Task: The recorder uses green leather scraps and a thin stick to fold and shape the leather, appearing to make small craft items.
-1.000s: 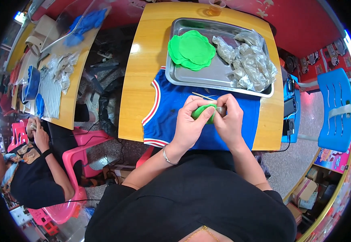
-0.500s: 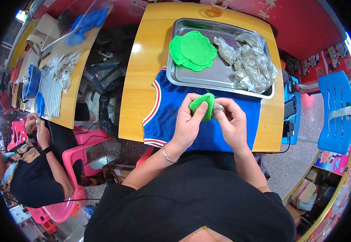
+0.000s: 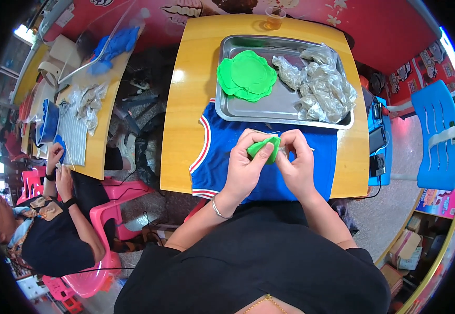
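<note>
My left hand [image 3: 249, 162] is closed on a folded green fabric piece [image 3: 263, 149], its thumb pressing across the front. Close beside it, my right hand [image 3: 296, 161] pinches a small clear plastic bag [image 3: 285, 152] at the green piece's right edge; the fingers hide most of the bag. A thin pale tip sticks out past the right fingers, too small to name. Beyond the hands, a metal tray [image 3: 227, 110] carries a stack of flat, scalloped green pieces [image 3: 247, 75]. To their right in the tray is a heap of clear plastic bags with brownish filling [image 3: 326, 86].
A blue jersey [image 3: 214, 136] with red-white trim lies under my hands on the wooden table [image 3: 178, 136]. A cup of amber drink [image 3: 274, 20] stands at the far edge. A blue chair [image 3: 436, 136] is at right. At left, a seated person [image 3: 55, 230] handles something blue at another table.
My right fingers have closed in nearer the green piece and cover more of the bag. The whole view has shifted slightly. The person at left has raised one hand.
</note>
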`<act>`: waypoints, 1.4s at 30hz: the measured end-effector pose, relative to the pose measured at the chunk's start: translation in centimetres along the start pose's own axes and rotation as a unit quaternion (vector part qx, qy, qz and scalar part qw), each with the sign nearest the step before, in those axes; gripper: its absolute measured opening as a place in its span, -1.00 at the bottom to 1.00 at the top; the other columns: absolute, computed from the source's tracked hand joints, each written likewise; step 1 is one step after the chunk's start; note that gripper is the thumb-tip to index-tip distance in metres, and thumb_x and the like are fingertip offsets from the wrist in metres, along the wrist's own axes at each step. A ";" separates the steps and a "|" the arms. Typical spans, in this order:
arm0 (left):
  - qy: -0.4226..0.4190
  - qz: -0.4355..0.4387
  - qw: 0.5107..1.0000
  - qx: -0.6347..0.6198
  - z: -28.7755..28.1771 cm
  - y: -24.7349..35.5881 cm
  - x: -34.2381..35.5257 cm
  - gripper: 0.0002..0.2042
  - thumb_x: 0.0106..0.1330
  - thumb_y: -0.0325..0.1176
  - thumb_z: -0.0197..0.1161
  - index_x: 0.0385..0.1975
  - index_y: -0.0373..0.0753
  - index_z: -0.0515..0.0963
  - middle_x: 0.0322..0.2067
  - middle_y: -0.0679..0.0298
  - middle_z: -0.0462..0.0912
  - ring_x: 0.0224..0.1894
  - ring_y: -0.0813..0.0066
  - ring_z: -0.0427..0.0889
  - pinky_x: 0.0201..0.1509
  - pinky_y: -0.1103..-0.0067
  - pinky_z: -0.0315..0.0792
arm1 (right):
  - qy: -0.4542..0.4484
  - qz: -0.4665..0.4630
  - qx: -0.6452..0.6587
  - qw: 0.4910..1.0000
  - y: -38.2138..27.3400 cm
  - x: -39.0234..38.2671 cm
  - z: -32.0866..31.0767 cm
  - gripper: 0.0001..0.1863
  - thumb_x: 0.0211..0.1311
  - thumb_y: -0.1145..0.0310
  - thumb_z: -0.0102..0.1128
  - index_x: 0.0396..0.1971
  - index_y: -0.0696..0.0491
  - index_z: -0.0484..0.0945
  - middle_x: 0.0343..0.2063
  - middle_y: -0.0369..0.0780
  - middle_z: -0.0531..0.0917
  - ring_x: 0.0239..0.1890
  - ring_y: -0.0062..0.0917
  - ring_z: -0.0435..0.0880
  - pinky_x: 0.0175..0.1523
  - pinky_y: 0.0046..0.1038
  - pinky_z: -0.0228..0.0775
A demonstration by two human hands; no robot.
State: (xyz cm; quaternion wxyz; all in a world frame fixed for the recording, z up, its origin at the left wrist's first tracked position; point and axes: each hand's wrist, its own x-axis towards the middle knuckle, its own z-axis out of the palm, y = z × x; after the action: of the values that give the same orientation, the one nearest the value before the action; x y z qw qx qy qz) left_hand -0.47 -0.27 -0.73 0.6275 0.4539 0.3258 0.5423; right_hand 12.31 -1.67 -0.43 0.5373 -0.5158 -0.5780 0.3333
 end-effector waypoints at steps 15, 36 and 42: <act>0.048 -0.218 0.939 -0.261 -2.2 -0.6 -1.0 -0.84 0.37 -0.27 0.00 -0.16 -0.16 0.31 -0.31 0.37 0.45 -0.26 0.65 0.49 -0.26 0.71 0.43 | -0.177 0.037 0.150 0.972 -1.6 -0.1 -0.5 -0.57 -0.09 0.61 0.12 -0.10 0.14 0.38 -0.01 -0.18 0.33 -0.04 -0.51 0.45 -0.04 -0.53 0.39; -0.153 0.105 0.864 0.467 -6.0 2.1 -3.8 -0.86 0.01 -0.53 0.28 -0.41 -0.30 0.52 -0.50 0.24 0.44 -0.45 0.38 0.47 -0.40 0.57 0.37 | -0.166 0.080 -0.126 0.975 0.1 -1.7 0.9 -0.78 -0.07 0.41 0.27 -0.51 0.15 0.39 -0.61 -0.16 0.50 -0.59 -0.47 0.51 -0.49 -0.49 0.32; -0.186 0.110 0.812 0.542 -6.2 1.6 -4.0 -0.88 0.03 -0.50 0.24 -0.40 -0.24 0.56 -0.50 0.25 0.40 -0.45 0.35 0.46 -0.42 0.52 0.36 | -0.189 0.101 -0.117 0.970 0.0 -1.7 1.2 -0.77 -0.02 0.38 0.27 -0.49 0.15 0.41 -0.61 -0.16 0.51 -0.61 -0.46 0.51 -0.49 -0.49 0.33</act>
State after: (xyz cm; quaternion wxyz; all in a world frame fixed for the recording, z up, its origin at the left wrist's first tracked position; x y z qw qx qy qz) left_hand -7.45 -2.84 -1.87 0.2642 0.8455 0.3919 0.2483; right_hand 10.98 -3.05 -1.16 0.3177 -0.5587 -0.6487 0.4075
